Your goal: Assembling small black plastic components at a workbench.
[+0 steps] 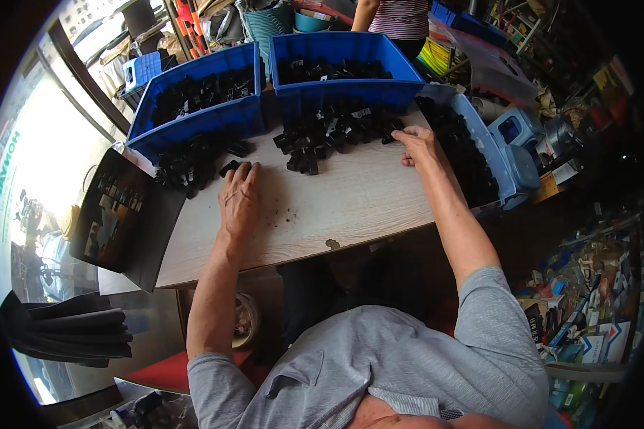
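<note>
My left hand rests low over the wooden table top, its fingers bent together at a small black plastic part. Farther right, my right hand pinches another small black part between thumb and forefinger, at the right end of a loose pile of black parts. A second pile of black parts lies beyond my left hand. The exact kind of these dark pieces is too small to make out.
Two blue bins, one at the left and one at the right, hold more black parts behind the piles. A light-blue crate with black parts stands off the table's right side. An open dark laptop-like device sits at the left edge. Someone in a striped top stands behind.
</note>
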`<state>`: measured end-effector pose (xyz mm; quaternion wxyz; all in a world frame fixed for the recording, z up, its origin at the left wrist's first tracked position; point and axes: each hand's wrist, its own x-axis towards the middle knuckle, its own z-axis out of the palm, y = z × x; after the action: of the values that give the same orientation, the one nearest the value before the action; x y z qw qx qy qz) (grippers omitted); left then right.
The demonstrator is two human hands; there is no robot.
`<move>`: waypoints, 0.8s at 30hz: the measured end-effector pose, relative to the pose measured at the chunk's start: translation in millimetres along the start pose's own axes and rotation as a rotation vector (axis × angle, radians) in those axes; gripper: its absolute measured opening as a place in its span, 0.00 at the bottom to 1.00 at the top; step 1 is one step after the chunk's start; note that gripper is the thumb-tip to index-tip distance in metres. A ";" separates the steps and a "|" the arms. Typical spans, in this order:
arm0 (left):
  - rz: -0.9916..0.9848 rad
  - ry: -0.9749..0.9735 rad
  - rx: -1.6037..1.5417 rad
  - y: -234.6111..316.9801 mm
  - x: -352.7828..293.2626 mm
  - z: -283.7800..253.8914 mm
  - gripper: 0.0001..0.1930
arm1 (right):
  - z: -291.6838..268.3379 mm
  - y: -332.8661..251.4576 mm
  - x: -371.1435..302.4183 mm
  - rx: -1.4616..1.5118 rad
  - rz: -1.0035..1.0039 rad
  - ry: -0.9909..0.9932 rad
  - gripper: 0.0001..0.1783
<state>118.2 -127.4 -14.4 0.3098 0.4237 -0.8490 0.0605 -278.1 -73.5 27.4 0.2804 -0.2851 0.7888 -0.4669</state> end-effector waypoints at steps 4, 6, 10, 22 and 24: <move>0.012 0.061 0.005 -1.0 1.4 -3.5 0.18 | 4.6 4.5 -0.4 0.021 0.006 0.018 0.24; 0.036 0.110 0.030 -3.5 0.3 -3.5 0.16 | 2.9 2.1 -12.7 0.062 0.014 0.005 0.23; -0.100 -0.017 -0.086 1.9 -0.1 -3.6 0.14 | -9.1 1.9 -41.9 0.123 0.086 -0.072 0.21; -0.048 -0.012 -0.183 32.4 -16.0 -5.4 0.19 | 20.6 -6.7 -115.4 -0.198 0.138 -0.346 0.25; -0.178 0.062 -0.463 49.1 -18.9 -4.4 0.17 | 23.3 -7.2 -122.1 -0.169 0.066 -0.477 0.25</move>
<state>91.6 -81.9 -13.9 0.4288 0.4127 -0.7895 -0.1500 -177.1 -2.9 46.0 0.4485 -0.3839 0.7455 -0.3094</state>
